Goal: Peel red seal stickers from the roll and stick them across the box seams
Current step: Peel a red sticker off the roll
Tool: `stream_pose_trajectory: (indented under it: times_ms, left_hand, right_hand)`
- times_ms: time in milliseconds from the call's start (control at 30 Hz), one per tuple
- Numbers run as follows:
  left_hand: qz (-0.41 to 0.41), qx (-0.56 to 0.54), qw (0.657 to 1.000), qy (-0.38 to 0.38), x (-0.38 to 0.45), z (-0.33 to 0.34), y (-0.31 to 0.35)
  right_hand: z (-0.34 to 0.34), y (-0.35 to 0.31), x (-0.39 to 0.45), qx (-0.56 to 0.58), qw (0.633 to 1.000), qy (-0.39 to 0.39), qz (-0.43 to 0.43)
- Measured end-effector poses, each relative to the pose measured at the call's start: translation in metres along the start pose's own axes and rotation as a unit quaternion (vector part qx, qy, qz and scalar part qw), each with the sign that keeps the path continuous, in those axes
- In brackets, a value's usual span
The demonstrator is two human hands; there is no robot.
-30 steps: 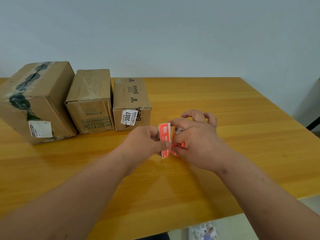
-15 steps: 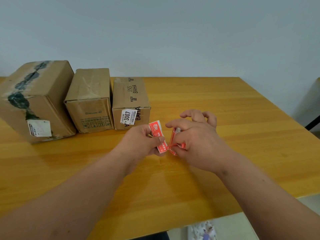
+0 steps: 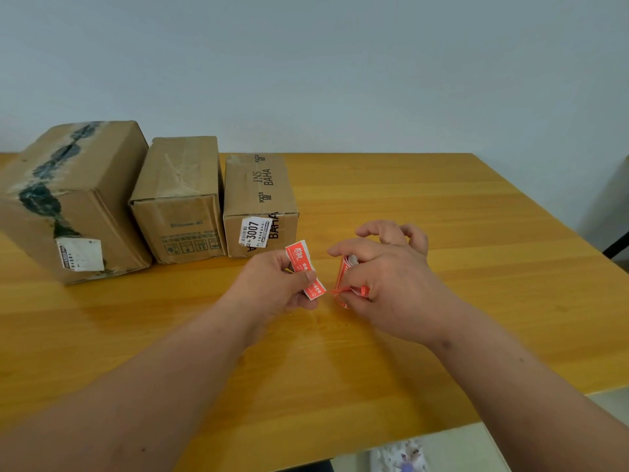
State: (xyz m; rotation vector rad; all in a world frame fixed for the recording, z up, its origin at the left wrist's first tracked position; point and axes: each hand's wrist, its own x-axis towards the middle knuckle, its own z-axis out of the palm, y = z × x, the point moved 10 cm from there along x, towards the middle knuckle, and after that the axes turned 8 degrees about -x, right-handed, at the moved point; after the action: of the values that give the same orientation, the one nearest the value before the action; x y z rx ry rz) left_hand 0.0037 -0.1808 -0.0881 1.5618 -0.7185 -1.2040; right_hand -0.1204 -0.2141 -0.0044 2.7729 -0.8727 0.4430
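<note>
A person's left hand [image 3: 279,284] pinches a red seal sticker [image 3: 304,267] between thumb and fingers, the strip tilted with its far end up and its near end stretching toward the roll. The right hand [image 3: 384,277] holds the sticker roll [image 3: 345,277] just to the right, index finger curled over its top and thumb beneath, the other fingers loosely bent beyond it. Both hands hover above the middle of a wooden table [image 3: 442,250]. At the far left stand three cardboard boxes in a row: a large box [image 3: 68,199] with dark tape marks, a middle box [image 3: 180,199], and a small box [image 3: 258,195] bearing a white label marked 3007, nearest the sticker
</note>
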Motion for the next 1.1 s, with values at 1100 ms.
stream_pose_trajectory:
  times_ms: [1100]
  left_hand:
    - [0.011,0.047,0.999,0.009,-0.024,-0.048,0.009]
  right_hand:
    - [-0.039,-0.022,0.022,0.010,0.997,0.060,0.053]
